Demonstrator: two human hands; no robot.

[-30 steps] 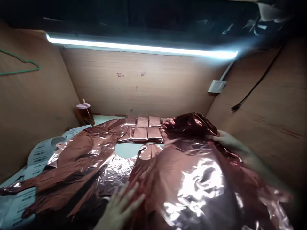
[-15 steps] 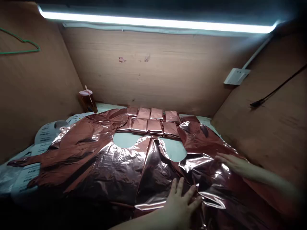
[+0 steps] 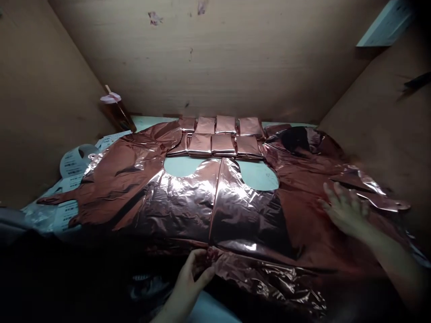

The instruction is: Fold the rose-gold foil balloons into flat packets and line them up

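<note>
A large, flat, rose-gold foil sheet (image 3: 249,215), which looks like an uninflated foil balloon, spreads across the table with rounded cut-outs and a narrow tab at the right. At its near edge, my left hand (image 3: 191,278) is closed, thumb and fingers pinching the crumpled foil. My right hand (image 3: 346,211) lies open on the foil's right side, fingers spread and slightly blurred. Behind the cut-outs sit several folded rose-gold foil packets (image 3: 224,144) in two rows. More foil (image 3: 124,179) of the same colour extends to the left.
A drink cup with a straw (image 3: 116,110) stands in the back left corner. Rolled barcode labels (image 3: 72,166) and clear plastic (image 3: 42,215) lie at the left. Wooden panels (image 3: 188,67) enclose the back and sides. A white socket box (image 3: 387,24) is at upper right.
The view has tilted down. My left hand has moved from lying spread on the foil to pinching its near edge, further left. My right hand stays on the right side, fingers now more spread.
</note>
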